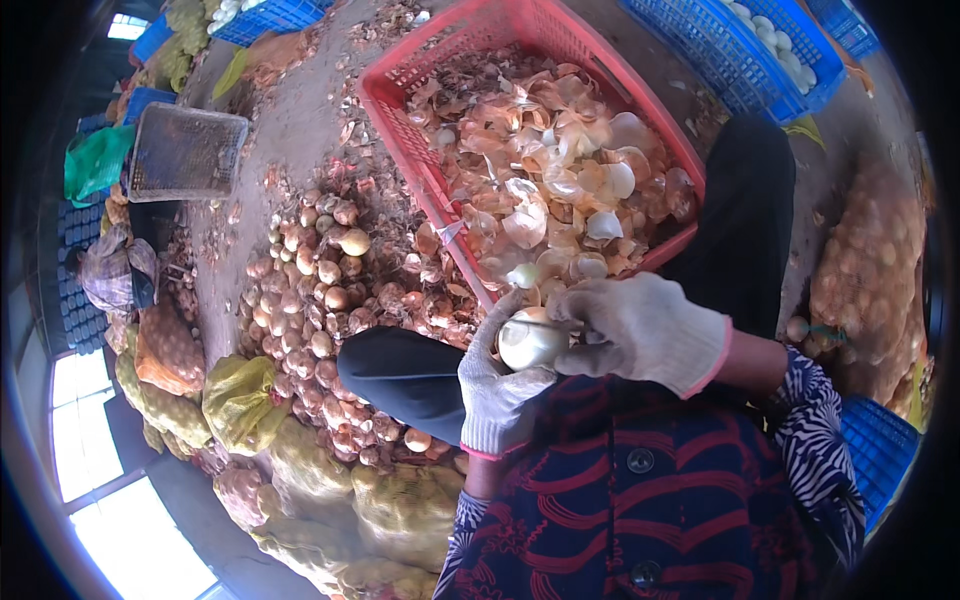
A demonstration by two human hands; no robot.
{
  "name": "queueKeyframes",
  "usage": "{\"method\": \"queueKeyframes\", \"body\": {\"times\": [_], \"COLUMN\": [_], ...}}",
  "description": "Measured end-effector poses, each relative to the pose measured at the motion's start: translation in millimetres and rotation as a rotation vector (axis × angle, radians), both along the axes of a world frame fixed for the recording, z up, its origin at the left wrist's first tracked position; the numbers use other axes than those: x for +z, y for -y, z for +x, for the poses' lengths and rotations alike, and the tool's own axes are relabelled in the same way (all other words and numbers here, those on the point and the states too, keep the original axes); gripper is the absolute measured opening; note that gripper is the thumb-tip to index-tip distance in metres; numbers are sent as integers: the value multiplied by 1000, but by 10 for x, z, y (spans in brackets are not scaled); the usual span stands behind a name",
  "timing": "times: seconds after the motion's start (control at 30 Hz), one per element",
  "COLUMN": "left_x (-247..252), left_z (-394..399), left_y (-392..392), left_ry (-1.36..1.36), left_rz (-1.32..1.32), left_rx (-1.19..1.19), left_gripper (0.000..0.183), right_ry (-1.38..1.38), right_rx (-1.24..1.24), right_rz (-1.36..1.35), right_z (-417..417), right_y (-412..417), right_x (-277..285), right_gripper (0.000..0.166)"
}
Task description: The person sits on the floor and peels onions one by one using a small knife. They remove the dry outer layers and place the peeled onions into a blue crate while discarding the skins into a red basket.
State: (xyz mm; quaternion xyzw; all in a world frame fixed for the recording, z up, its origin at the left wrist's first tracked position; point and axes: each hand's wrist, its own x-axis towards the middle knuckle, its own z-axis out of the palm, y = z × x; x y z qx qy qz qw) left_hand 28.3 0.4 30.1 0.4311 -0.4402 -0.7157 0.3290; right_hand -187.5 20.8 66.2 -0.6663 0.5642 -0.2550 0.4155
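Note:
A mostly peeled white onion rests in my left hand, whose gloved fingers curl around its left side and underside. Across the top of the onion lies a thin dark blade, apparently of a small knife. My right hand, also in a knit glove, closes on it; the handle is hidden by the fingers. Just beyond both hands stands a red plastic crate, holding a heap of papery onion skins. A pale onion piece lies on the skins at the crate's near end.
Unpeeled onions are heaped on the floor left of my knee. Yellow mesh sacks lie behind them. Peeled onions fill a blue crate at upper right; a full mesh sack stands right. Another person sits far left near a grey crate.

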Motion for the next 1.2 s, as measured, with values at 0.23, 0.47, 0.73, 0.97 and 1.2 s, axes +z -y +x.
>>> {"method": "queueKeyframes", "body": {"times": [0.23, 0.47, 0.73, 0.97, 1.2], "left_x": [19, -62, -310, -282, -296], "left_z": [7, -32, 61, -40, -133], "left_y": [-46, -7, -103, -204, -160], "left_ry": [231, -192, -393, -597, -674], "left_rz": [19, -46, 92, 324, 384], "left_rx": [0, 75, 113, 293, 449], "left_gripper": [107, 92, 91, 85, 70], "right_ry": [-272, 74, 335, 786, 547], "right_rx": [-8, -140, -219, -497, -437], "right_rz": [41, -105, 87, 705, 212], "right_z": [175, 61, 165, 23, -68], "right_y": [14, 22, -62, -118, -351], "right_x": [-69, -37, -39, 255, 239], "right_gripper": [21, 16, 10, 19, 14]}}
